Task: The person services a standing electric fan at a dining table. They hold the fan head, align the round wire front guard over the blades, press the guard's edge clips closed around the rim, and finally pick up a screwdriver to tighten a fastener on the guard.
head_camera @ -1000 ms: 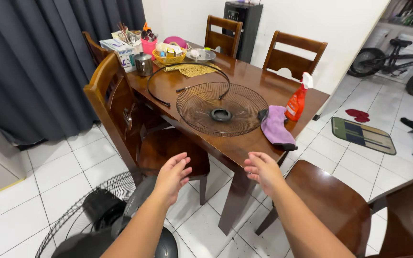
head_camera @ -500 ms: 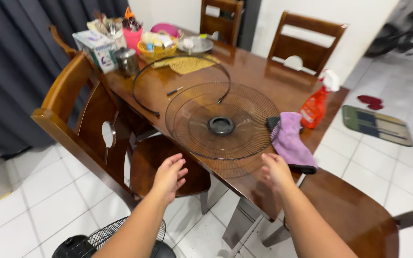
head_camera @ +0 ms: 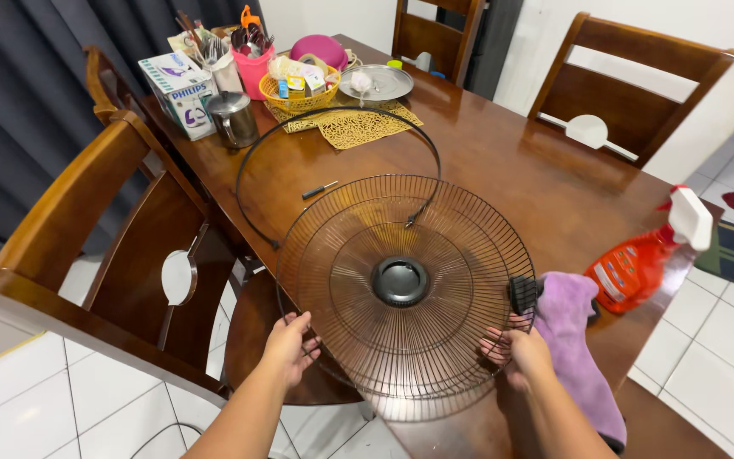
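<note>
Fan grille [head_camera: 405,285] gripped at both near edges on the wooden surface [head_camera: 511,161].
Left hand [head_camera: 289,347] curls its grip around the left rim, right hand [head_camera: 522,353] pinches the rim beside a purple cloth [head_camera: 575,340] and orange spray bottle [head_camera: 647,259]; two-sided hold likely steadies the wide wire dome overhanging the edge.

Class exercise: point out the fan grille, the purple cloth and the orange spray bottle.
fan grille [head_camera: 400,281], head view, dark centre hub.
purple cloth [head_camera: 573,344], head view, middle fold.
orange spray bottle [head_camera: 629,272], head view, orange body.
</note>
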`<state>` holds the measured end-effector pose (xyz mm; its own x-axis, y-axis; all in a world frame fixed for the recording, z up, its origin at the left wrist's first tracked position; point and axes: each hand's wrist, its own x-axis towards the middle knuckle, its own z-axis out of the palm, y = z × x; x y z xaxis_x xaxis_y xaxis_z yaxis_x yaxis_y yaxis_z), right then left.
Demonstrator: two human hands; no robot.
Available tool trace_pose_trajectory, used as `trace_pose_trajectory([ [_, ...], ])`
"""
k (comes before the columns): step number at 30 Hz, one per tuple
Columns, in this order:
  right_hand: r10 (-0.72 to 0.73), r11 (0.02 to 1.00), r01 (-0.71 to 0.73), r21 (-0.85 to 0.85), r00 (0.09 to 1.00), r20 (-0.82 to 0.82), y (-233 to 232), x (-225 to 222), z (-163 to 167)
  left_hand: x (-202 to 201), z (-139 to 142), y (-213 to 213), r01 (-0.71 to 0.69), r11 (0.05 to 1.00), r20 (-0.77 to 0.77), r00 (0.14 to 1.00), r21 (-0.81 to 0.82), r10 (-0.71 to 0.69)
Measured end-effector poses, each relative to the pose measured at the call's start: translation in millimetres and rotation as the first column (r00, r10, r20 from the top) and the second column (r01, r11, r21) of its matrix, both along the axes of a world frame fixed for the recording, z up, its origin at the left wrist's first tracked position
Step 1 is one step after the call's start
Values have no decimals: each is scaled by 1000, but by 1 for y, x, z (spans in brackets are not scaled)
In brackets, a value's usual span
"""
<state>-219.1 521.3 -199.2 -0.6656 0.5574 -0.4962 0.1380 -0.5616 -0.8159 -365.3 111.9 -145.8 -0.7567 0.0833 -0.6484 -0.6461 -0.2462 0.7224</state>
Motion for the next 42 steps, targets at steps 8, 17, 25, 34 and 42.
trace_pose_trajectory([
  [8, 51, 998, -51, 48, 999, 12, 9, 32, 43, 41, 19, -14, -42, 999, -29, 999, 1, 42],
  [17, 164, 980, -146, 136, 977, -134, -2, 79, 94, 117, 90, -38, -149, 980, -196, 965, 134, 173],
  [25, 215, 969, -173, 178, 943, -253, -44, 135, 153, 200, 145, -82, -118, 951, -341, 915, 285, 215],
  [34, 254, 948, -181, 261, 927, -276, -120, 218, 207, 295, 193, -151, -7, 918, -452, 869, 396, 202],
  [42, 445, 745, 49, 666, 707, -550, -176, 212, 220, 303, 206, -214, -137, 940, -366, 895, 314, 253],
])
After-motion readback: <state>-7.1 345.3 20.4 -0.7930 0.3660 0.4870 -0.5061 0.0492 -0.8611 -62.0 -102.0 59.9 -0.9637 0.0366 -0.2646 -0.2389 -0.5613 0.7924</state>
